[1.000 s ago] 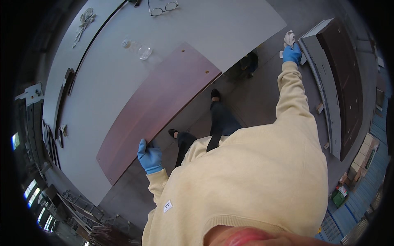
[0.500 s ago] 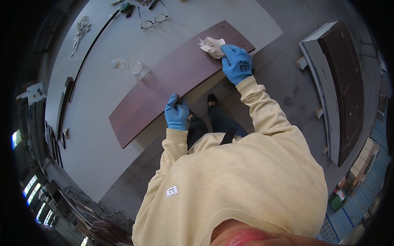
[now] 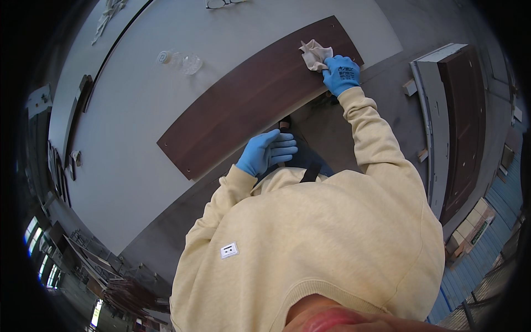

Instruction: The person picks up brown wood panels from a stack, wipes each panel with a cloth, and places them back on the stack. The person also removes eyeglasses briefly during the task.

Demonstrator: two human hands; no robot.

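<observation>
A long dark brown wooden panel (image 3: 249, 99) lies on a grey table (image 3: 138, 144), its near edge at the table's front. My right hand (image 3: 341, 74), in a blue glove, presses a crumpled white cloth (image 3: 314, 54) onto the panel's right end. My left hand (image 3: 265, 152), also blue-gloved, hovers with fingers spread just off the panel's near edge and holds nothing. Cream sweatshirt sleeves cover both arms.
A clear plastic bottle (image 3: 180, 61) lies on the table beyond the panel. Glasses (image 3: 224, 3) sit at the far edge. Dark door-like panels (image 3: 464, 122) lie on the floor to the right. Stacked boards (image 3: 124, 290) show at lower left.
My right hand came from the floor panels at the right, bringing the cloth onto the panel's right end. My left hand let go of the panel's edge and now hovers open.
</observation>
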